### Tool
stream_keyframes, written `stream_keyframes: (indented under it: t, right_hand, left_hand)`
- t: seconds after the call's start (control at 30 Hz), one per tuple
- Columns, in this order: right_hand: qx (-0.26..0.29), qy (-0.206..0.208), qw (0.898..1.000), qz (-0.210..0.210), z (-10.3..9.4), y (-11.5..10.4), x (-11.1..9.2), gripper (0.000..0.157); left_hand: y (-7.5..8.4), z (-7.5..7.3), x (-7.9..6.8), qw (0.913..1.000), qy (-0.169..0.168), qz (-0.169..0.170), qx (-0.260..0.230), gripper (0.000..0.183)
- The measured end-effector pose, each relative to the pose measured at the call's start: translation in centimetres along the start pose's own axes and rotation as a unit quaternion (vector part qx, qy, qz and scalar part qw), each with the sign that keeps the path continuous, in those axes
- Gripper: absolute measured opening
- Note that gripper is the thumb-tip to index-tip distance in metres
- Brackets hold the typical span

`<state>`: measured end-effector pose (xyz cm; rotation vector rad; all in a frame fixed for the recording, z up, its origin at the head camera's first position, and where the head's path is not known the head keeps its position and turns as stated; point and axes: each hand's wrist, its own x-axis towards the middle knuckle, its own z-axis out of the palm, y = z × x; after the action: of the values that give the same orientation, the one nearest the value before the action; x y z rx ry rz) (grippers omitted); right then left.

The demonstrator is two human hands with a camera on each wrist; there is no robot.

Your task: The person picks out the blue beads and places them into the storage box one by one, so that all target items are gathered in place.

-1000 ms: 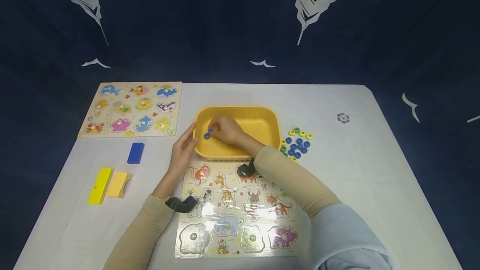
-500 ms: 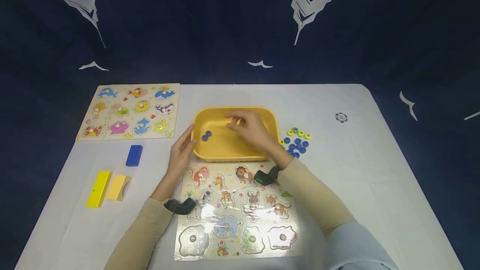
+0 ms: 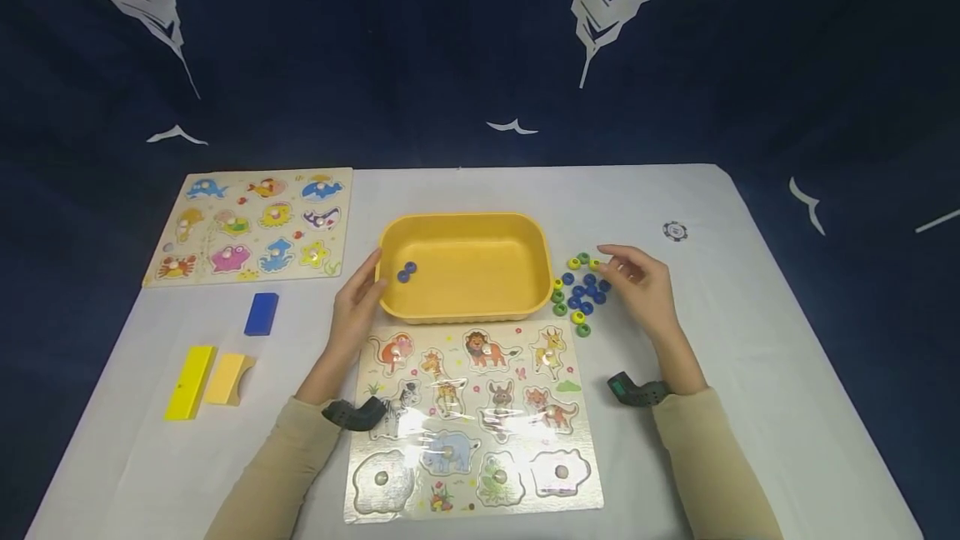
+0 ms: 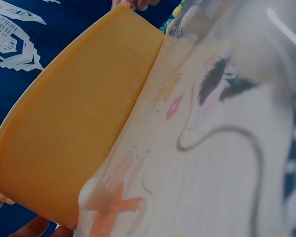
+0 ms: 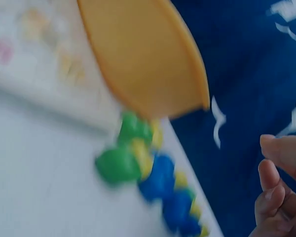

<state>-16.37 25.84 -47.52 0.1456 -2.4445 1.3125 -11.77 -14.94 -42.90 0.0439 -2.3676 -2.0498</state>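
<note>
In the head view my left hand [image 3: 356, 307] touches the left end of a yellow plastic tray [image 3: 465, 311], its fingers fairly straight along the wall. Two blue beads [image 3: 405, 273] lie inside the tray near that end. My right hand [image 3: 637, 286] hovers at the right edge of a cluster of loose blue, green and yellow beads [image 3: 579, 292]. Its thumb and forefinger are apart, with nothing visible between them. In the right wrist view the green bead [image 5: 118, 165] and its neighbours look blurred, and the fingers [image 5: 281, 153] hold nothing.
An animal peg puzzle board [image 3: 465, 415] lies in front of the tray. A sea-animal puzzle board [image 3: 251, 223] sits at the back left. Blue block [image 3: 261, 314], yellow block [image 3: 190, 382] and arched block [image 3: 229, 379] are on the left. A poker chip [image 3: 675, 231] lies at the back right.
My right hand has let go of a blue bead inside the tray, lifted out and swung right to the bead cluster. The left hand stays at the tray's left end.
</note>
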Motion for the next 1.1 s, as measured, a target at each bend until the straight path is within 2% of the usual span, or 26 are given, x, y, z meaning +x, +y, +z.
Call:
stream_keyframes:
  t: [0.13, 0.27, 0.37, 0.47, 0.7, 0.87, 1.03, 1.1]
  right_hand:
    - [0.009, -0.002, 0.999, 0.049, -1.4, -0.4, -1.1, 0.028]
    - [0.002, -0.041, 0.996, 0.08, -2.1, -0.9, -1.7, 0.03]
    - [-0.014, -0.063, 0.994, 0.089, -2.0, -0.5, -1.9, 0.029]
    - [-0.037, -0.073, 0.993, 0.082, -1.9, 0.0, -2.0, 0.027]
    - [-0.096, -0.086, 0.991, 0.045, -1.5, 0.2, -1.9, 0.024]
    - [-0.114, -0.076, 0.99, 0.045, -1.5, -0.2, -1.8, 0.023]
    - [-0.093, -0.052, 0.992, 0.067, -1.6, -1.5, -1.3, 0.024]
    - [-0.074, -0.041, 0.995, 0.045, -1.2, -1.2, -0.6, 0.026]
  left_hand:
    - [0.1, 0.0, 0.0, 1.0, 0.001, 0.003, 0.001, 0.046]
    - [0.1, 0.0, -0.1, 1.0, 0.001, 0.001, 0.004, 0.046]
    - [0.1, 0.0, -0.1, 1.0, -0.004, 0.001, 0.001, 0.046]
    - [0.1, 0.0, 0.0, 0.9999, -0.011, 0.004, -0.002, 0.047]
    - [-2.2, -0.4, 0.7, 0.9999, -0.005, 0.015, 0.006, 0.045]
    - [-0.6, -0.2, 0.2, 0.9999, -0.004, 0.011, -0.006, 0.046]
    - [0.1, 0.0, 0.0, 0.9999, -0.006, 0.009, -0.012, 0.047]
    - [0.1, -0.1, 0.0, 0.9999, -0.005, 0.005, -0.009, 0.047]
